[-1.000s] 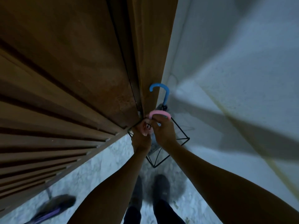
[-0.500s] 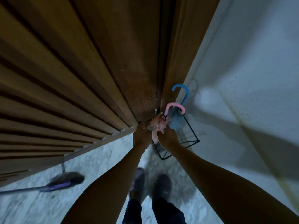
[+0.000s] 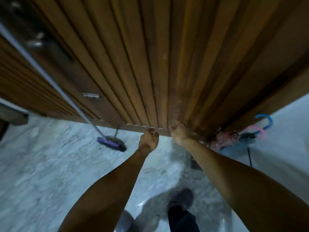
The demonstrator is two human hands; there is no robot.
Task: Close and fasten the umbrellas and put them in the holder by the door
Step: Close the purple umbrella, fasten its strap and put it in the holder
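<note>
Feet stand on the pale floor [image 3: 50, 173] at the bottom. Further out, the left hand [image 3: 148, 139] and right hand [image 3: 179, 133] hang loosely curled and hold nothing. Off to the right, the pink umbrella [image 3: 258, 132] and blue umbrella [image 3: 265, 120] sit by the wooden door [image 3: 150, 64]; the holder is too blurred to make out. That step looks done. A broom [image 3: 108, 143] leans further left. Next, the person would look for any more umbrellas.
</note>
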